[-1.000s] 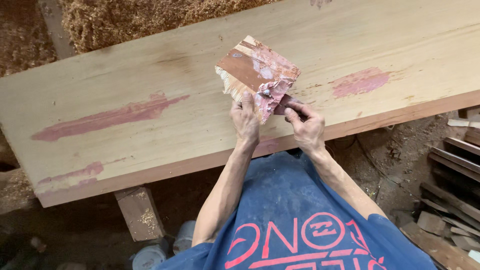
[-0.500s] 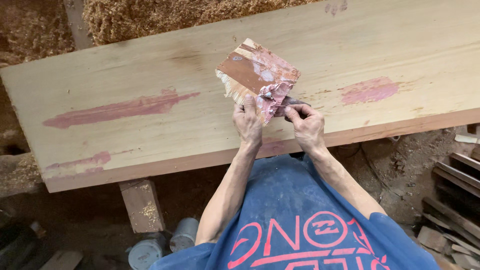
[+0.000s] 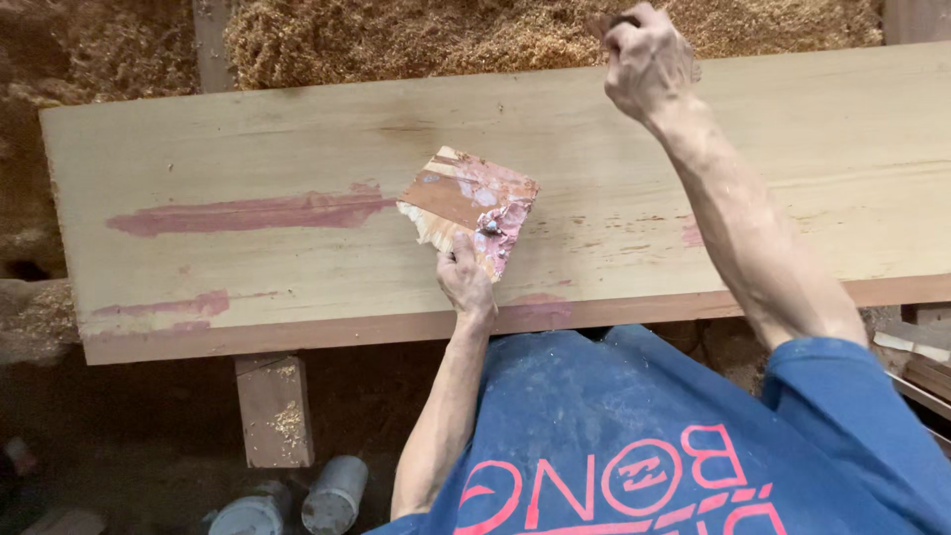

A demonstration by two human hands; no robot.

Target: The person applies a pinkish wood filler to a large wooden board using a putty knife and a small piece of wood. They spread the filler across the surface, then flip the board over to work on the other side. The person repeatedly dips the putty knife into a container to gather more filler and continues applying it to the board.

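- Wood scrap point(image 3: 461, 203): one flat, roughly square offcut, brown with a splintered pale edge, carrying a lump of pink filler paste point(image 3: 500, 233) at its near corner. It is held tilted just above the near half of the plank.
- Left hand point(image 3: 464, 279): grip closed on the scrap's near edge, thumb on top, forearm reaching up from the body.
- Right hand point(image 3: 646, 57): raised over the plank's far edge, arm stretched forward, grip curled into a fist around a small dark thing that is mostly hidden; what it is cannot be told.
- Plank point(image 3: 812, 149): one long, pale board lying across the view, with pink filler smears point(image 3: 258, 211) in several patches, the longest at left.
- Support post point(image 3: 274, 406): one wooden leg under the plank's near edge.
- Cans point(image 3: 332, 495): two grey round tins on the floor by the post; their contents cannot be seen.
- Sawdust point(image 3: 446, 35): heaped beyond the plank.
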